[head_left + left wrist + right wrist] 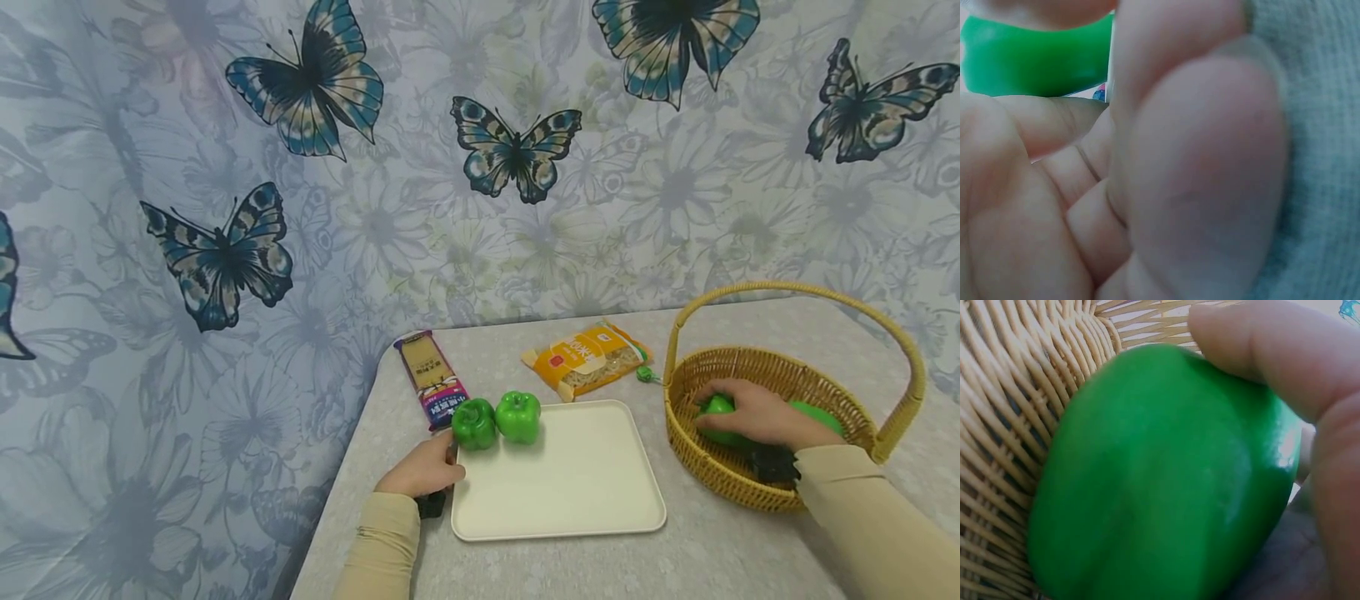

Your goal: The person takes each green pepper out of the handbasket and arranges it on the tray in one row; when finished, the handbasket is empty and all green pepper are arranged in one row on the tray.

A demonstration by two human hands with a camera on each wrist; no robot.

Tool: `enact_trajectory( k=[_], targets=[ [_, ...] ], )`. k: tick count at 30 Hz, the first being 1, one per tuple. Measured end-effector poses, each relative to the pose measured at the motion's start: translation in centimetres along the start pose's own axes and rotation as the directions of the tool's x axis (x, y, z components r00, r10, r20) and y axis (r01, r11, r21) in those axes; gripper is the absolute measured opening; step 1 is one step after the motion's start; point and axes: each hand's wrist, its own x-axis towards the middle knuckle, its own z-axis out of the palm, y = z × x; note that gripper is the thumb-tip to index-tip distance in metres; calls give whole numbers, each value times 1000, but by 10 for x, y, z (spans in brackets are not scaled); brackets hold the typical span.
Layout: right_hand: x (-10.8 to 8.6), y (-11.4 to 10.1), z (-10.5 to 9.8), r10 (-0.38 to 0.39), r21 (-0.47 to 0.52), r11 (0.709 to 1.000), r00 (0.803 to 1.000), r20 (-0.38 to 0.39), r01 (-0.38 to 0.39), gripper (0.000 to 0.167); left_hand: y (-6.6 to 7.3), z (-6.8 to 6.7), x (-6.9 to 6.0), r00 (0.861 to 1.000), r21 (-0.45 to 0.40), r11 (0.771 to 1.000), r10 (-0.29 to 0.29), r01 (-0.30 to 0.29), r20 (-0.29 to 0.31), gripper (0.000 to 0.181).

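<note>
My right hand [761, 414] reaches into the wicker basket [693, 450] and grips a green bell pepper [1160, 469], thumb and fingers around its sides. Another green item [821, 417] lies beside that hand, partly hidden by it. At the left edge of the cream tray [558, 483], my left hand [423, 468] holds the rim with bent fingers; the left wrist view shows the curled fingers [1085, 175] close up, the contact mostly hidden. Two green bell peppers stand together at the tray's upper left corner, a darker one [474, 423] and a lighter one [518, 417].
A purple-ended noodle pack [431, 375] lies behind the left hand. Behind the tray is an orange food bag [588, 358], with a small green item [647, 375] between it and the basket. The basket's tall handle [795, 287] arches over the right hand. A butterfly-patterned cloth [420, 225] hangs behind the table.
</note>
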Motion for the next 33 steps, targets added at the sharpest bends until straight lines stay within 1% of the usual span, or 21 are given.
enact_trajectory(
  k=[4, 11, 19, 21, 26, 29, 33],
  targets=[
    [0, 0, 0, -5, -11, 1000, 1000, -27, 4, 47, -1, 1, 0, 1000, -4, 1000, -2, 2, 3, 46],
    [0, 0, 0, -10, -10, 1000, 998, -57, 10, 45, 0, 0, 0, 1000, -3, 1000, 0, 0, -4, 47],
    [1, 2, 1, -37, -38, 999, 993, -114, 33, 44, 1, 0, -1, 1000, 4, 1000, 2, -2, -8, 45],
    [1, 1, 0, -37, -29, 999, 991, -127, 34, 46, 1, 0, -1, 1000, 3, 1000, 4, -4, -8, 44],
    [1, 0, -2, -7, 6, 1000, 985, -170, 8, 51, 1, 0, -1, 1000, 1, 1000, 12, -12, -9, 43],
    [1, -1, -3, 20, 15, 1000, 980, -198, -17, 54, 2, 0, -1, 1000, 0, 1000, 11, -11, -8, 44],
    [0, -2, -4, 29, 11, 1000, 976, -214, -28, 56, 2, -1, -1, 1000, 1, 1000, 9, -9, -9, 48]
  ],
)
